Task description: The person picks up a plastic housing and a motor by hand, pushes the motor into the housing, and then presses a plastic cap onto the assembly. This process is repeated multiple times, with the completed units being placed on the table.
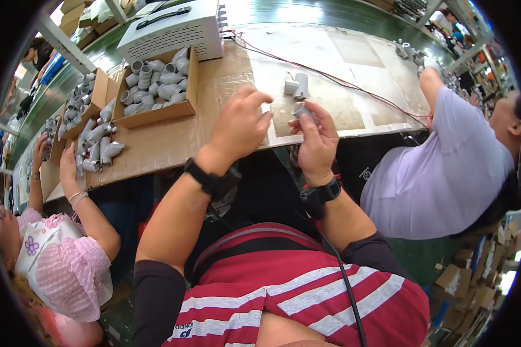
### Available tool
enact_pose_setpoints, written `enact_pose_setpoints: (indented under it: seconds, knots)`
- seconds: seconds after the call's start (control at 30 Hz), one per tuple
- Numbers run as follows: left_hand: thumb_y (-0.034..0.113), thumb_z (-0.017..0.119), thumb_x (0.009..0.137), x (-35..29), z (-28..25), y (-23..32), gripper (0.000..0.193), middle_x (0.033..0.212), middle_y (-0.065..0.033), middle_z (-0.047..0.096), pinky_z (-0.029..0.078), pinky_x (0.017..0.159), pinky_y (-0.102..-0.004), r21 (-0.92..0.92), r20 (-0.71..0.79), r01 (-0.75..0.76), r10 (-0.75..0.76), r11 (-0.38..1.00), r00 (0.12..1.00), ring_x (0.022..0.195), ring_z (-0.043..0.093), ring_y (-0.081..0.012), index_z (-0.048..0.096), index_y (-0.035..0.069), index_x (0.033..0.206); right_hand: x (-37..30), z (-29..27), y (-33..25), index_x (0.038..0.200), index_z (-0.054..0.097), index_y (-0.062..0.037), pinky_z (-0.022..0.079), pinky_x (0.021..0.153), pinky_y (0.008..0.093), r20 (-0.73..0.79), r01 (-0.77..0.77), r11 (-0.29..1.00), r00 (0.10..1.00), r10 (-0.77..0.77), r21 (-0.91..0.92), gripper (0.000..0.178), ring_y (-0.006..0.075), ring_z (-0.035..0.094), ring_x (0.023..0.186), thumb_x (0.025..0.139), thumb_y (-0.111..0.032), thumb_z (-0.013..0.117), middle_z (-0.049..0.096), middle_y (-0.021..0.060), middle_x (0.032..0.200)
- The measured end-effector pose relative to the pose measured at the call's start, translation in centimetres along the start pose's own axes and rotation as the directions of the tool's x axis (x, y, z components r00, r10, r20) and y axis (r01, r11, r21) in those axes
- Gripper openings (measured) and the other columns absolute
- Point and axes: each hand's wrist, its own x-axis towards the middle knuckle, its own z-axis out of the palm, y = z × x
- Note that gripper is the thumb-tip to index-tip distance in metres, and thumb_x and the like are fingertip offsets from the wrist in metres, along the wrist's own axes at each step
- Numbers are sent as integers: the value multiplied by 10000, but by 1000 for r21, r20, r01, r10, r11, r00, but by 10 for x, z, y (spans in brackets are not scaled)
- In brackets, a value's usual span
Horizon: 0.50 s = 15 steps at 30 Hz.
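Note:
My right hand (317, 141) holds a small grey plastic pipe fitting (300, 110) between thumb and fingers, above the table's front edge. To its left, my left hand (237, 124) is raised with fingers curled and thumb and forefinger close together. Something small and whitish shows at those fingertips, too little of it to name. The two hands are apart. Just beyond the held fitting, another grey pipe fitting (300, 85) with a white part against it stands on the white tabletop (344, 110).
A cardboard box (156, 118) of grey fittings stands at left, with loose fittings (101, 144) beside it. Behind is a white metal case (173, 32). Red and black wires (330, 75) cross the table. Co-workers sit left, in pink (69, 260), and right, in lavender (434, 173).

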Motion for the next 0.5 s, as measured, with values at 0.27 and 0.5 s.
enact_pose_setpoints:
  seconds: [0.27,0.5]
  knots:
    - [353,726,901,97,79,40,401,1226,-193,643,565,894,-448,437,179,176,-278,882,944,1078,673,-364,706,27,1134,4,-47,-1,1375,552,-3,561,763,277,-65,19,995,998,-26,-103,419,147,669,852,965,35,631,683,111,1085]
    - [225,717,826,107,73,9,248,1157,-203,725,587,877,-443,519,398,29,-271,855,877,1028,714,-360,770,25,962,-10,-50,-8,1391,537,-1,570,786,274,-55,-64,997,997,62,-37,454,160,679,880,953,33,650,677,108,1084]
